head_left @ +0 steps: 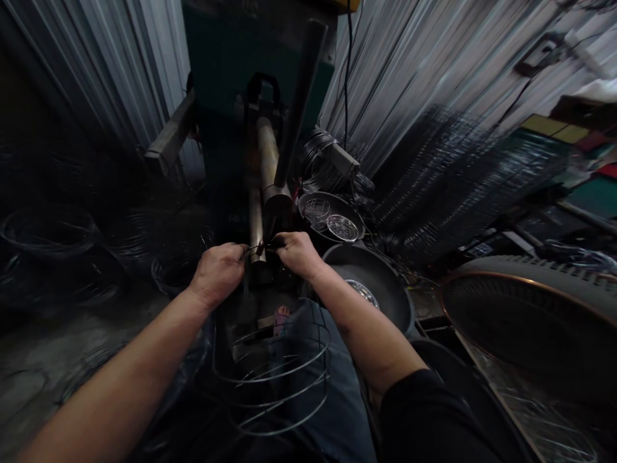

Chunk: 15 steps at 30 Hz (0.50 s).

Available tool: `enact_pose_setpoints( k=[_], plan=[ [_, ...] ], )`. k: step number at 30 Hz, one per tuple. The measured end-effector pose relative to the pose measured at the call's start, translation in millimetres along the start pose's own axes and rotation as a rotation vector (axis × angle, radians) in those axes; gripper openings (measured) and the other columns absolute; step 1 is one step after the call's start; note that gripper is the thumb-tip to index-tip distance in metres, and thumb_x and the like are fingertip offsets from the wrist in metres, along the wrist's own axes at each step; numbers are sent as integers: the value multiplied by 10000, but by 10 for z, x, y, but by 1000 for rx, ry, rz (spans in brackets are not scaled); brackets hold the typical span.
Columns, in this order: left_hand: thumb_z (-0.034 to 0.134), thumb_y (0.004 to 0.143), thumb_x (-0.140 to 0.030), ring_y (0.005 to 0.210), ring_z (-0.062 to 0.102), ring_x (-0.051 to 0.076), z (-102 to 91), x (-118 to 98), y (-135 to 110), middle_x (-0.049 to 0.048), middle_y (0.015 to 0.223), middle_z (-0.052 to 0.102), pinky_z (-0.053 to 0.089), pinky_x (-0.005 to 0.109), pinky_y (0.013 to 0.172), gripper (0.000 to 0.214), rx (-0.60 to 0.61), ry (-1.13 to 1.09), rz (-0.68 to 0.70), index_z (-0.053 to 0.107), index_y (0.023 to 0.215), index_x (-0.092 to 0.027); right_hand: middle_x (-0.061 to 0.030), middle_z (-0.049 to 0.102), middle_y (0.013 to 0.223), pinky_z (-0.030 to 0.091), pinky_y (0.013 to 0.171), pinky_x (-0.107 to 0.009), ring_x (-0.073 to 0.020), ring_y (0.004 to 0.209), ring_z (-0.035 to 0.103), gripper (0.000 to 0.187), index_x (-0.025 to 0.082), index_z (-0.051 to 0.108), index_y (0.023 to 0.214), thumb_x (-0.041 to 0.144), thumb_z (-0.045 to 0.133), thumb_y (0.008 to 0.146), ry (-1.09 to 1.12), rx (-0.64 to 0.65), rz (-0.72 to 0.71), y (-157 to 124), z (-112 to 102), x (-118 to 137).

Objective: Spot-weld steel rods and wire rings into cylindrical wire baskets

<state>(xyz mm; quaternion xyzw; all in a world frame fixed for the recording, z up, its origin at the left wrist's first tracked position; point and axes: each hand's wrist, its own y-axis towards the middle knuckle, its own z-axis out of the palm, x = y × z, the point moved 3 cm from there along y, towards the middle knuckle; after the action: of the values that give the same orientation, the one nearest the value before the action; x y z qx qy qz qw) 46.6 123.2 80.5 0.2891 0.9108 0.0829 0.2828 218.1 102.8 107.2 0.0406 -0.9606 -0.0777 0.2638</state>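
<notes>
My left hand (pixel 222 271) is closed, its fingertips pinching one end of a thin dark wire (pixel 254 247). Opposite it, my right hand (pixel 297 254) grips the other end, fingers closed. Between the hands, the wire crosses the lower metal rod (pixel 257 225) of a dark green machine (pixel 219 58), near the rod's front end. Above stands a thicker metal cylinder (pixel 270 148) with a dark bar (pixel 301 96) slanting up from it. Below my hands, over my legs, is a round cage of bent wire (pixel 284 370); whether it joins the held wire is unclear.
To the right, a dark round pan (pixel 332 207) holds round wire grids, with a larger pan (pixel 376 273) nearer me. A copper-rimmed round fan guard (pixel 525 283) stands far right. Stacked wire pieces (pixel 434 173) lean by the corrugated wall (pixel 409 58). Wire coils (pixel 53 231) lie left.
</notes>
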Motion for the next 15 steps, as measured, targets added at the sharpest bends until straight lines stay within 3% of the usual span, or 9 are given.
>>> enact_pose_setpoints(
  k=[15],
  plan=[
    [399,884,-305,904,662,260,-12,-42,14,115,954,708,496,367,830,377,57,54,-20,701,1041,-140,-49,750,901,456,766,-192,-176,884,680,264,190,743,925,77,564,767,-48,15,-1,0,-7,-1]
  ],
)
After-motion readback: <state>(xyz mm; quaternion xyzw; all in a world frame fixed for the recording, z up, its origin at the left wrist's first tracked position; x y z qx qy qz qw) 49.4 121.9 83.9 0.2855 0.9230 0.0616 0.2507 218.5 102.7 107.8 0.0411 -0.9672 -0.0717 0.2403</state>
